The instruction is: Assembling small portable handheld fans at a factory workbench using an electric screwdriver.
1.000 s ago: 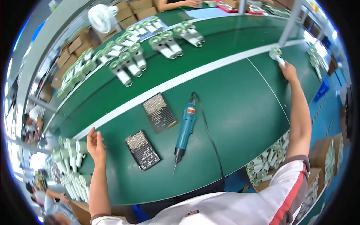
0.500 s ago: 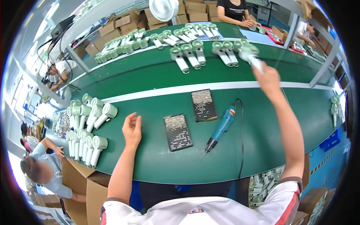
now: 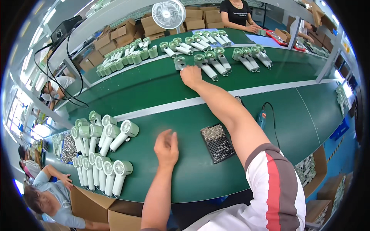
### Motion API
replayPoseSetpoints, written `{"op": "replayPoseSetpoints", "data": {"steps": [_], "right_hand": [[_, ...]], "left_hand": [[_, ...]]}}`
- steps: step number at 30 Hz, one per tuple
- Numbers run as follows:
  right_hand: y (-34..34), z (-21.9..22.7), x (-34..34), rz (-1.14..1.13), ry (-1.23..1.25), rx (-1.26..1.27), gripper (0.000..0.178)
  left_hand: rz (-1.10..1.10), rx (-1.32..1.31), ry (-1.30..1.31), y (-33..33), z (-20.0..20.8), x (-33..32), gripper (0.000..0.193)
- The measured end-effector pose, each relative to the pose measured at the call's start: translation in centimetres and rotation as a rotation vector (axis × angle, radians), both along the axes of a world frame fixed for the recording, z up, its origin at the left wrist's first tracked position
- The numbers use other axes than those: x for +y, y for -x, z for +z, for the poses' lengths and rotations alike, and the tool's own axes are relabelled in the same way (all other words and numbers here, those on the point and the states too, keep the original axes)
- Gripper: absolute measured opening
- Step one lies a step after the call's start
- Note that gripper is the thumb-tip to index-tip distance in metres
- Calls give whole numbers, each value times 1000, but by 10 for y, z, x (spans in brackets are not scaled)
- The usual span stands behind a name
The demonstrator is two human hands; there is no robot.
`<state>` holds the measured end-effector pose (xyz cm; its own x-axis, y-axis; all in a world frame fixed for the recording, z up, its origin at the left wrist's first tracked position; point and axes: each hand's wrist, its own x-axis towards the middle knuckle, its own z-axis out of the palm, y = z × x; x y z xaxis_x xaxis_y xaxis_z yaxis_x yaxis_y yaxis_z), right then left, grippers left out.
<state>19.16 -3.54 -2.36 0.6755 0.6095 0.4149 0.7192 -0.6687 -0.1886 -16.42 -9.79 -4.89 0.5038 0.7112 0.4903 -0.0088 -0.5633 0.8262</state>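
Observation:
My right hand (image 3: 191,76) reaches across the white strip and closes on a pale-green and white handheld fan (image 3: 179,61), whose handle is mostly hidden under the fingers. To its right, more handheld fans (image 3: 210,65) lie in two groups with their handles toward me. Over the near table my left hand (image 3: 166,148) hovers with loosely bent fingers, thumb apart, a little blurred and holding nothing. Beside it lies a black tray (image 3: 217,144) of small metal pieces. A second tray (image 3: 239,101) and a blue electric screwdriver (image 3: 262,118) are partly covered by my right arm.
Several handheld fans (image 3: 119,171) stand clustered at the left of the green table (image 3: 185,181). Farther back are more fan rows, cardboard boxes (image 3: 152,25) and a white standing fan (image 3: 168,14). Co-workers sit at the far right and left. A metal post (image 3: 295,32) rises at right.
My right hand has left a fan at the far right and swung left onto another one. My left hand appears farther right, and the view has shifted left.

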Motion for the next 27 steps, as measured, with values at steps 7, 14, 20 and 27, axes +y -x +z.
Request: {"op": "replayPoseSetpoints", "data": {"steps": [7,14,20,27], "right_hand": [[24,7,-21,-113,-14,33,51],[137,88,-154,165,122,-23,42],[234,83,-356,-69,-668,114,26],[231,-33,-429,-294,-982,279,35]], "left_hand": [[-52,48,-33,-4,-2,5,16],[-29,51,-98,-2,-15,16,16],[-55,-104,-244,-14,7,-7,20],[22,-75,-461,81,34,-57,15]]}}
